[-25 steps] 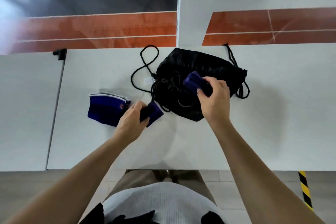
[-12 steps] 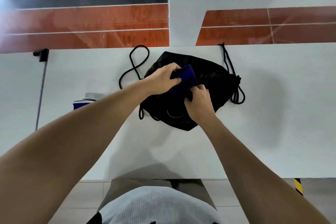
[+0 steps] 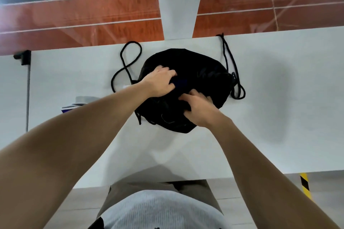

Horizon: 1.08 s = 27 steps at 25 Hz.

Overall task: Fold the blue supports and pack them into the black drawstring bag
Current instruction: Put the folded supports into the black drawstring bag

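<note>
The black drawstring bag (image 3: 206,69) lies in the middle of the white table (image 3: 288,117), its cords looping out left and right. My left hand (image 3: 160,82) reaches into the bag's mouth, fingers closed on a folded blue support (image 3: 181,83), of which only a small blue patch shows. My right hand (image 3: 198,108) grips the near edge of the bag's opening. Another blue support (image 3: 71,107) with white trim lies at the left, mostly hidden behind my left forearm.
A black clamp (image 3: 23,56) sits on the far left table edge, with a seam running down from it. Behind the table are a white post and red-brown panels. A yellow-black striped marker (image 3: 305,185) stands on the floor at the right.
My left hand has pushed the blue support down into the bag, so most of it is now hidden. My right hand has shifted slightly along the bag's opening.
</note>
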### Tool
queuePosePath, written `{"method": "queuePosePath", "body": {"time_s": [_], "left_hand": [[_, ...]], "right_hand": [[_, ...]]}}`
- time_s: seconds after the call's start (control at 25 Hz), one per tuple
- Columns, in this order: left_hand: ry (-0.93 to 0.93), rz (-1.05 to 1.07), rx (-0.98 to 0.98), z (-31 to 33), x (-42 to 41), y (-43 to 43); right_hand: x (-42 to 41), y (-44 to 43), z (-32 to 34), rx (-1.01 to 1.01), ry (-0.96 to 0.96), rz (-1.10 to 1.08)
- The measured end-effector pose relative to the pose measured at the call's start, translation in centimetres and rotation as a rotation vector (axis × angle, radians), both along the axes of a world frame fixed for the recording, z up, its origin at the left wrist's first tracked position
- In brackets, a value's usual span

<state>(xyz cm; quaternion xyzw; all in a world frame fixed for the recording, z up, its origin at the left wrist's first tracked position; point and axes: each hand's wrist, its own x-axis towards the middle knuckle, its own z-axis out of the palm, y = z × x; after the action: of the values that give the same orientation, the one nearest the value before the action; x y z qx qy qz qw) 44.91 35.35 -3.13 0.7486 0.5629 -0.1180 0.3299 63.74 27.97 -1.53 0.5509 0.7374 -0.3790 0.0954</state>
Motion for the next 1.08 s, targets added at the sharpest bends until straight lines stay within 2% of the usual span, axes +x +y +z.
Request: {"method": "queuePosePath", "body": {"time_s": [0.12, 0.24, 0.32, 0.48, 0.6, 0.76, 0.92, 1.08], "left_hand": [[0.028, -0.027, 0.008, 1.4, 0.3, -0.4], [0.141, -0.147, 0.145, 2.2, 1.3, -3.7], [0.222, -0.189, 0.170, 1.9, 1.7, -6.0], [0.262, -0.111, 0.026, 1.1, 0.5, -6.3], [0.278, -0.148, 0.082, 1.2, 0.6, -6.5], [0.204, -0.135, 0.247, 2.4, 0.8, -7.8], [0.011, 0.060, 0.400, 4.8, -0.8, -10.8], [-0.042, 0.245, 0.476, 6.3, -4.5, -14.1]], "right_hand": [[0.4, 1.0, 0.4, 0.173, 0.176, -0.230], [1.3, 2.2, 0.4, 0.332, 0.128, -0.273], [1.6, 3.2, 0.7, 0.362, 0.102, -0.244], [2.4, 6.1, 1.6, 0.367, 0.048, -0.273], [2.6, 6.5, 2.0, 0.325, -0.016, -0.250], [2.0, 5.1, 2.4, 0.404, 0.051, -0.264], [0.9, 3.3, 3.5, 0.461, 0.093, -0.261], [-2.6, 0.4, 4.5, 0.527, 0.163, -0.243]]}}
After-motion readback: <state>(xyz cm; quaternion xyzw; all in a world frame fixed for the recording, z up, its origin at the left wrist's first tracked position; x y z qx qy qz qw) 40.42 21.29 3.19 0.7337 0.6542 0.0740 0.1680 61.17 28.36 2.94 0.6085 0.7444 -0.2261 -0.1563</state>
